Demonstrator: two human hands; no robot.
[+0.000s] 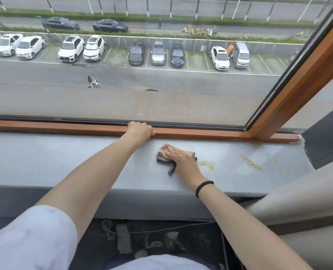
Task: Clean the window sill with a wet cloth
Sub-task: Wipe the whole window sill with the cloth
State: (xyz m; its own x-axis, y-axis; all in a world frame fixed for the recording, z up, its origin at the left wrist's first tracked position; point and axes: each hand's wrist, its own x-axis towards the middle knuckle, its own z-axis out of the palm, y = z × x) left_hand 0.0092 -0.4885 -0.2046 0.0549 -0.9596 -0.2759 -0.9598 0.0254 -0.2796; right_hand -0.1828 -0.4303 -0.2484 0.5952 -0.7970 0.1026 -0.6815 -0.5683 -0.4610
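We see a window sill of smooth, grey, speckled stone-like material with a faint sheen, marked at the right by dull yellowish smears. The cloth looks fluffy and tan, backed with dark woven mesh. The window frame shows satin orange-brown wood grain.

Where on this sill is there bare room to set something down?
The sill is bare left of the left hand, which grips the frame. Right of the cloth, under the right hand, it holds only yellow stains up to the wall. Crowded mid-sill.
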